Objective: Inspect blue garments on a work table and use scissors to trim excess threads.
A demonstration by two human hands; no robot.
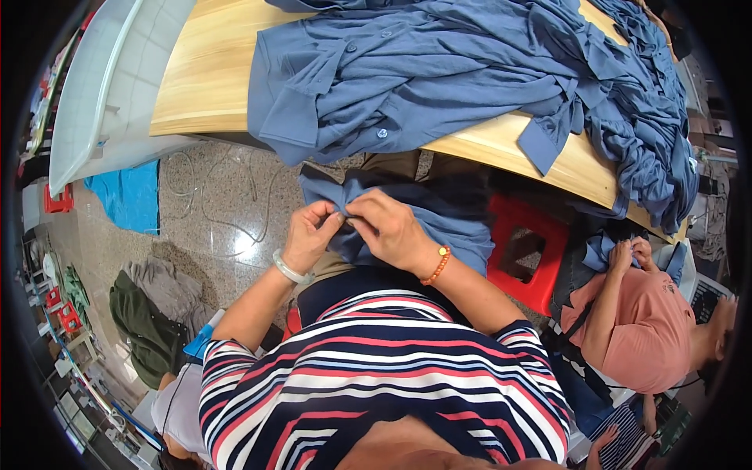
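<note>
A blue garment lies across my lap, one part of it raised between my hands. My left hand, with a pale bangle at the wrist, pinches the cloth between thumb and forefinger. Close against it, my right hand grips the same cloth from the other side; an orange bead bracelet circles that wrist. The fingertips of both hands nearly meet. Whatever small detail lies between them is hidden.
Ahead, a wooden table bears a heap of blue buttoned shirts. A translucent panel stands at its left. To my right are a red stool and a person in pink handling blue cloth. Dark green clothing hangs at left.
</note>
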